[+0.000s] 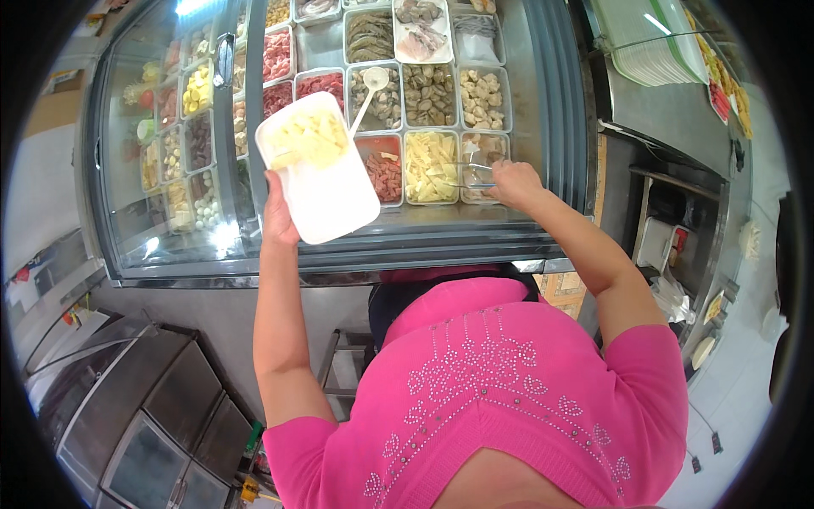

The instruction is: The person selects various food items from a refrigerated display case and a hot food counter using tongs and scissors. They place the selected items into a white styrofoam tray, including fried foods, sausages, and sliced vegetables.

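My left hand [280, 213] grips the lower left edge of a white tray [334, 203], tilted above the food containers. Pale yellow sliced food [311, 140] is heaped in its upper half. In my right hand [518, 184] is a pair of metal tongs [477, 185], pointing left. The tips of the tongs reach the right side of a clear container of pale yellow strips [431, 167]; whether they pinch a strip is unclear. Beneath the tongs is a container of pale translucent food [483, 149]. Left of the strips stands a container of reddish-brown meat strips [383, 177].
The containers sit in a display chiller [407, 219], partly covered by a glass lid [172, 248] at left. A white perforated ladle [375, 79] rests over shellfish. Further back are shrimp [370, 37] and clams [430, 95]. Stacked white trays [655, 60] stand at right.
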Available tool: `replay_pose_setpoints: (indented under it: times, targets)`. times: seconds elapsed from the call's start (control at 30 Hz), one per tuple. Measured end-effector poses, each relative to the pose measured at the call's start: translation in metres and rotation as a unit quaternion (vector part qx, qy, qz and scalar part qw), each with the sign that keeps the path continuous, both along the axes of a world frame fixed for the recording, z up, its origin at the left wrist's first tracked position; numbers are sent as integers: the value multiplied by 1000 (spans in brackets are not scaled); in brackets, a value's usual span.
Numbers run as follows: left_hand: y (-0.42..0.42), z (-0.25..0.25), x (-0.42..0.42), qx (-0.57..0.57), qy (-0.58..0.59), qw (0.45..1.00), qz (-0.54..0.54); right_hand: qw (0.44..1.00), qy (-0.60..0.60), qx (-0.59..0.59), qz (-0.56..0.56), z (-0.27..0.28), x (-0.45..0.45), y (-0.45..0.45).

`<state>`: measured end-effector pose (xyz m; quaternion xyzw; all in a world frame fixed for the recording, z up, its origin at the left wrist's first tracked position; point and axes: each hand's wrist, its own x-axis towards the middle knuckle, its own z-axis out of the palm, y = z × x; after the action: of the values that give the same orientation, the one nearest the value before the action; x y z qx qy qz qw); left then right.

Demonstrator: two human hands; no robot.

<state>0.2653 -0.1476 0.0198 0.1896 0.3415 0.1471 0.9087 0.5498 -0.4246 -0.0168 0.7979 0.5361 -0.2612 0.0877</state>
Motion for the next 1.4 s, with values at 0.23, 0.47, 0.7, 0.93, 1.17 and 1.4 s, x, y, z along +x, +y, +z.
replay_pose_setpoints:
  times: [0.23, 0.47, 0.7, 0.93, 1.17, 1.4]
  targets:
    - [-25, 31, -35, 47, 44, 995, 70, 999, -35, -2, -4, 2, 5, -14]
    - [-46, 46, -53, 55, 37, 989, 132, 999, -40, -9, 9, 14, 2, 10]
    - [-57, 50, -78, 57, 66, 975, 202, 989, -29, -15, 145, -5, -45, 133]
    - [-57, 56, -108, 84, 86, 969, 215, 966, -71, -210, 133, -30, -94, 217]
    - [-42, 46, -123, 69, 50, 973, 216, 971, -85, -187, 126, -35, -93, 218]
    - [-23, 41, -121, 52, 4, 981, 187, 989, -78, -39, 118, 84, -78, 184]
